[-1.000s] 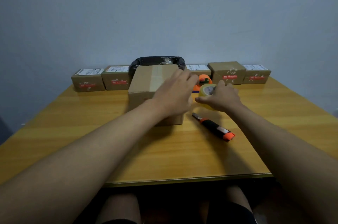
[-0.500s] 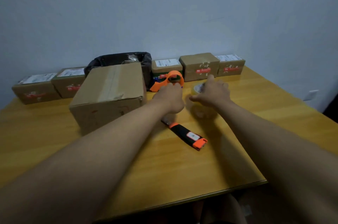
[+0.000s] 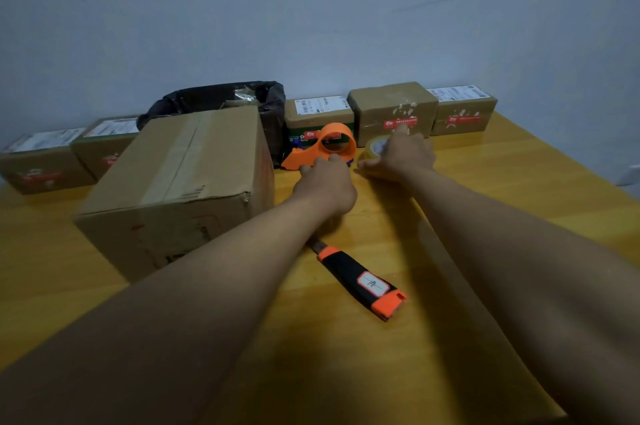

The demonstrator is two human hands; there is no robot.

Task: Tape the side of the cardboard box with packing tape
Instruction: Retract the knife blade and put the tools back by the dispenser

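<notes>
A large cardboard box (image 3: 180, 182) with a strip of tape along its top stands left of centre on the wooden table (image 3: 519, 189). Right of it lies an orange tape dispenser (image 3: 334, 142). My left hand (image 3: 325, 185) has its fingers curled against the dispenser's lower edge; whether they grip it is hidden. A yellowish roll of packing tape (image 3: 375, 147) sits just right of the dispenser. My right hand (image 3: 401, 156) rests over the roll, thumb and fingers around it.
A black and orange utility knife (image 3: 360, 280) lies on the table below my left wrist. A row of small labelled parcels (image 3: 393, 109) lines the wall, with a black bag-lined bin (image 3: 221, 97) behind the big box. The table's right edge is close.
My left hand has left the top of the big box and moved right to the orange dispenser. My right hand stays on the tape roll. The view has swung right.
</notes>
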